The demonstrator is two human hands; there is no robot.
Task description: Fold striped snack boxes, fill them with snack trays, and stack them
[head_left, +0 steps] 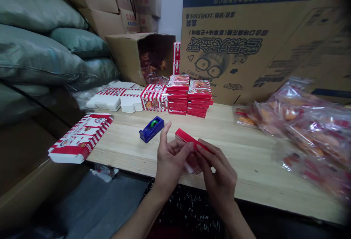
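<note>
Head view: we find the small red-and-white paperboard carton [189, 144] held between both hands, just above the front of the wooden table [246, 147]. The left hand [171, 162] is half open, one finger raised clear while the thumb presses the carton's red edge. The right hand [216, 171] is more closed, its fingers [204, 150] wrapped over the carton from above, apparently to steady it (the carton's lower end is partly hidden by the fingers). We note a blue tape dispenser [151, 129] just left of the hands, placed within easy reach. Red cartons stand in stacks [199, 98] at the table's rear, sorted together, and clear bags of orange snacks [309, 136] lie heaped to the right.
</note>
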